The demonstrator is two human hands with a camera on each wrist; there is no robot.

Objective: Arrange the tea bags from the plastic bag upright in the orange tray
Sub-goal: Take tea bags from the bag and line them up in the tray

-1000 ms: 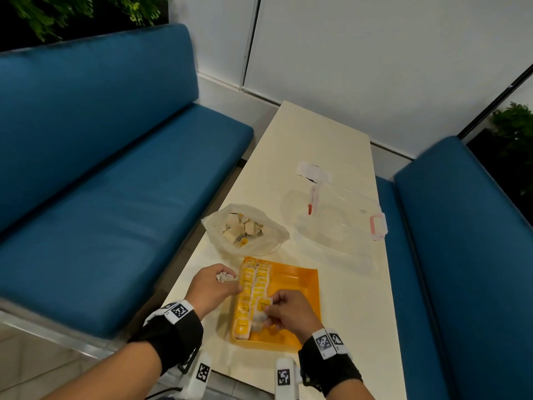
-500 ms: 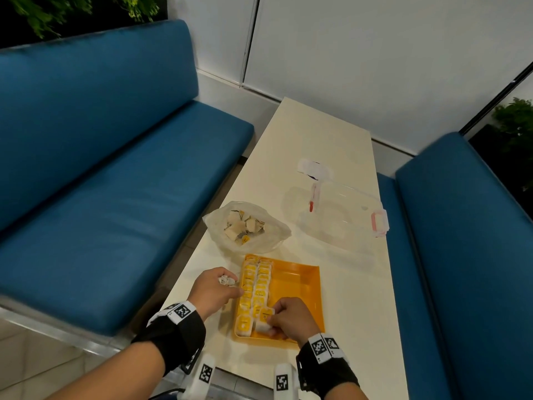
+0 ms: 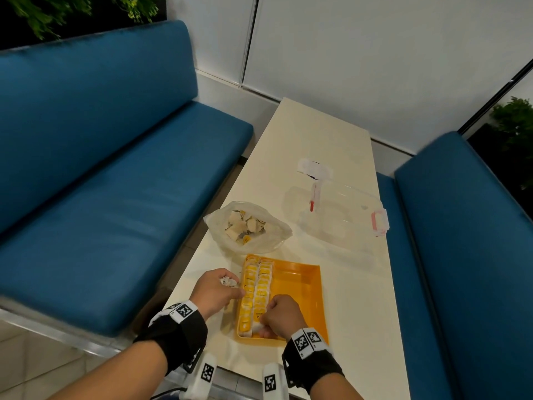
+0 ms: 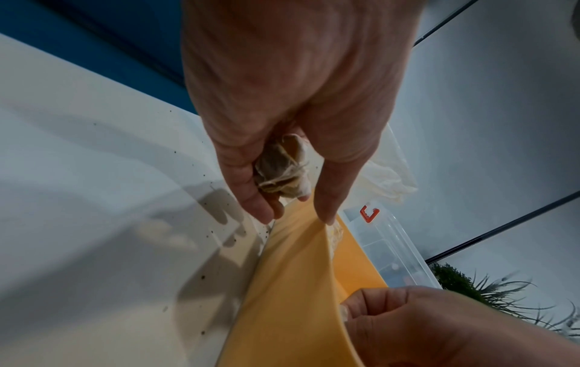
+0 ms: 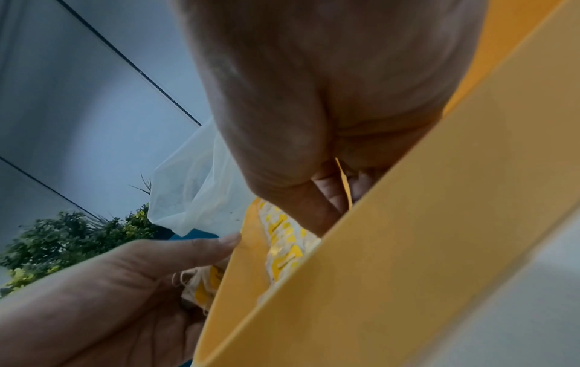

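The orange tray (image 3: 300, 281) lies near the table's front edge, with two rows of upright yellow-tagged tea bags (image 3: 258, 287) along its left side. My left hand (image 3: 215, 290) rests at the tray's left wall (image 4: 295, 273), its fingers curled round a bunch of loose tea bags (image 4: 282, 168). My right hand (image 3: 281, 316) is down in the tray's near-left corner, pinching a tea bag (image 3: 259, 317) at the near end of the second row. The clear plastic bag (image 3: 248, 226) with more tea bags lies just beyond the tray.
A clear plastic box (image 3: 340, 215) with red clips stands on the cream table (image 3: 317, 145) to the right of the bag, a white paper scrap (image 3: 314, 170) behind it. Blue benches (image 3: 115, 183) flank the narrow table on both sides.
My right hand has moved nearer and lower, from the middle of the rows into the tray's near-left corner with its tea bag. The left hand has stayed at the tray's left wall.
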